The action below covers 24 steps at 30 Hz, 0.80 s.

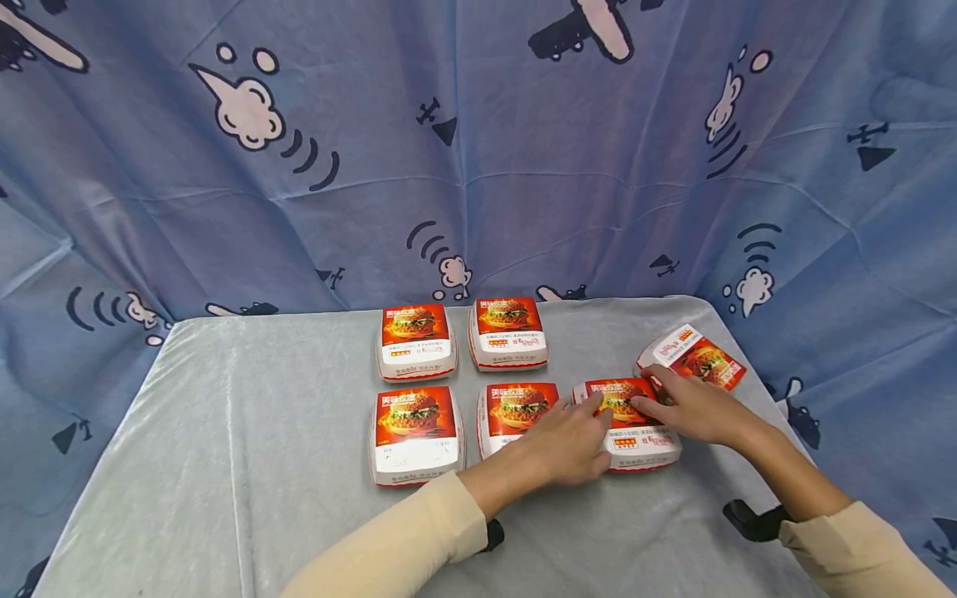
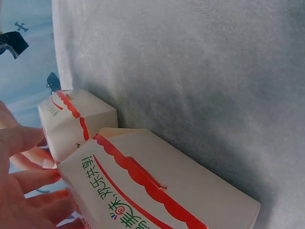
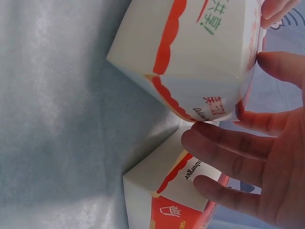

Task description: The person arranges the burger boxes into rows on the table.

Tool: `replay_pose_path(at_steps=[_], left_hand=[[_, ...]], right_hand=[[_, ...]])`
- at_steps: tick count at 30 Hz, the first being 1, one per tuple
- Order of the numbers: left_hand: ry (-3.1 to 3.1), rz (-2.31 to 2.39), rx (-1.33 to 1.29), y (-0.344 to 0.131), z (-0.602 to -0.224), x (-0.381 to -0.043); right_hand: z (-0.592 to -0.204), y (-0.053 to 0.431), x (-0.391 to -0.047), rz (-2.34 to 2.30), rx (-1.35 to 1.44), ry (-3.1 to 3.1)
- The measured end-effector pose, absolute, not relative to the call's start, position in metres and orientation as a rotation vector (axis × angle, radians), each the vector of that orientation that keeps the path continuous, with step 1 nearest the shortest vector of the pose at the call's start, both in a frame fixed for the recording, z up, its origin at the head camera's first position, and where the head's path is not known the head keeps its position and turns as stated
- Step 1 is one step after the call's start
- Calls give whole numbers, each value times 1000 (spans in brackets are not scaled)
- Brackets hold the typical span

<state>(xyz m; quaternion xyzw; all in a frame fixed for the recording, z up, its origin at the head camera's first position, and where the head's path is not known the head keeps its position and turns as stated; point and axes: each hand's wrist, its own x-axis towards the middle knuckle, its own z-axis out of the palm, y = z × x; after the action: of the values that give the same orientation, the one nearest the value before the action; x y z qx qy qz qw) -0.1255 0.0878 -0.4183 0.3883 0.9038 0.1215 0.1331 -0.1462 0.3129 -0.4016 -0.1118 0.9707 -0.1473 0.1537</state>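
Observation:
In the head view my left hand (image 1: pixel 571 440) reaches over the front middle burger box (image 1: pixel 512 403), its fingers touching the left part of the front right burger box (image 1: pixel 643 453). My right hand (image 1: pixel 695 403) rests at that same box's right side, thumb over its top and another finger by the turned burger box (image 1: pixel 706 357) behind. Close up in the right wrist view, relaxed fingers (image 3: pixel 228 157) lie against the corner of a white box (image 3: pixel 205 62). The left wrist view shows loosely bent fingers (image 2: pixel 38 186) beside two boxes; which ones, I cannot tell.
Two burger boxes (image 1: pixel 416 342) (image 1: pixel 508 332) form a back row, and another burger box (image 1: pixel 416 436) stands at the front left. All sit on a grey cloth-covered table (image 1: pixel 299 465). A blue patterned curtain (image 1: pixel 374 166) hangs behind and beside it.

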Motion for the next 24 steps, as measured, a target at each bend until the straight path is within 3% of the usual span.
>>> replay_pose_path(at_steps=[16,24], left_hand=[[2685,607,1088,80,-411,-140],[2634,944,948,69,-408,-154]], right_hand=[[-393,326,-157,-550,-288,3021],[-403,353,-164,-548,78,3035]])
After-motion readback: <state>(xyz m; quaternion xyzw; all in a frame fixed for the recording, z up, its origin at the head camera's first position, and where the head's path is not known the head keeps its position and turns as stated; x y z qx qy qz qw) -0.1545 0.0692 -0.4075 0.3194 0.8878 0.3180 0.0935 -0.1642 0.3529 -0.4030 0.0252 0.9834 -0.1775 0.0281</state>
